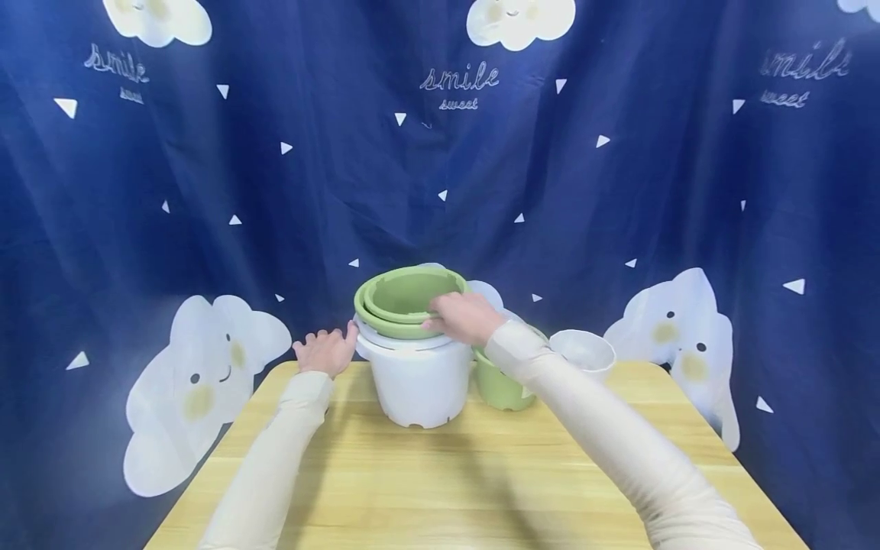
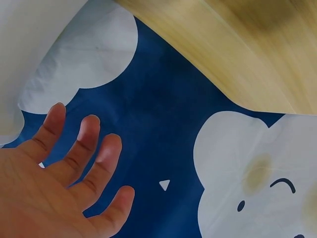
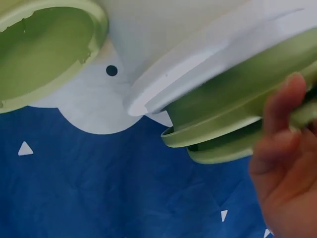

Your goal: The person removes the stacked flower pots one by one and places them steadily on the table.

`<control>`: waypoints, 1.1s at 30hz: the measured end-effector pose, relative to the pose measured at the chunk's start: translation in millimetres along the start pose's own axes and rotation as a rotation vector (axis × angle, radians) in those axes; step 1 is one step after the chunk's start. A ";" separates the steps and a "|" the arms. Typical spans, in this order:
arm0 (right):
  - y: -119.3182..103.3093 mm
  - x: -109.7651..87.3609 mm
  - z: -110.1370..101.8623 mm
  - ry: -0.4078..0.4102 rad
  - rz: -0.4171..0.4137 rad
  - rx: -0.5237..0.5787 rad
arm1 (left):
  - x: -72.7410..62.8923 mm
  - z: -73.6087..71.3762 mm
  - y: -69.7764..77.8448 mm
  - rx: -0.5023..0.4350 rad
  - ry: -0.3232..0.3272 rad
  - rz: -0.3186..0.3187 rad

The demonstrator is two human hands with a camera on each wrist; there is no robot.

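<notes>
A large white plastic pot [image 1: 421, 389] stands upright on the wooden table, its rim looking doubled. Nested in its mouth is a green pot [image 1: 385, 327], and inside that sits a smaller green pot [image 1: 409, 294]; both rims rise above the white one. My right hand [image 1: 470, 317] pinches the right side of the smaller green pot's rim, as the right wrist view also shows. At the white pot's left side, my left hand [image 1: 326, 351] has its fingers spread, with the thumb right at the rim. In the left wrist view those fingers [image 2: 106, 153] hold nothing.
Another green pot [image 1: 502, 388] stands just right of the stack, partly hidden behind my right forearm. Farther right is a smaller white pot [image 1: 584, 353]. The wooden table [image 1: 426, 489] ends near the stack, before a blue curtain [image 1: 385, 191] printed with clouds.
</notes>
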State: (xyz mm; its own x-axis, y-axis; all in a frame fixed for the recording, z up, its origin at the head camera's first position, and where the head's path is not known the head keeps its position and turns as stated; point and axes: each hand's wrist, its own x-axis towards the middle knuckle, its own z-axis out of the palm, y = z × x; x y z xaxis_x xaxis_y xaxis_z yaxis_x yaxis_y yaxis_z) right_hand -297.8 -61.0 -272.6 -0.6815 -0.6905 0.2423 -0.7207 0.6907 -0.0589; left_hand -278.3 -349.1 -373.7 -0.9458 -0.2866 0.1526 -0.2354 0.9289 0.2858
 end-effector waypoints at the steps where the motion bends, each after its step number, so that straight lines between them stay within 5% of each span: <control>1: -0.6 -0.5 1.5 0.015 0.001 -0.021 | -0.6 0.1 0.3 -0.001 0.000 0.001; 15: -9.3 -2.2 4.7 0.240 -0.035 -0.221 | -4.8 -2.7 -2.4 -0.002 -0.002 0.004; 24: -0.6 -4.8 2.1 0.287 -0.077 -0.138 | -1.1 3.2 -0.8 0.002 -0.039 -0.013; 33: 0.0 1.3 -5.5 0.306 -0.191 -0.217 | 0.9 -5.0 -0.3 0.002 -0.036 -0.026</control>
State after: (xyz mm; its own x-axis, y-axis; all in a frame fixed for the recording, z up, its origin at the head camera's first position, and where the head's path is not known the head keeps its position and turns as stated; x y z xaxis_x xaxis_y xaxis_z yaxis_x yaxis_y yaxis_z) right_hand -298.0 -60.7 -267.0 -0.4459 -0.7373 0.5076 -0.7646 0.6085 0.2122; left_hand -277.9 -350.9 -368.9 -0.9468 -0.3020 0.1109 -0.2604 0.9217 0.2874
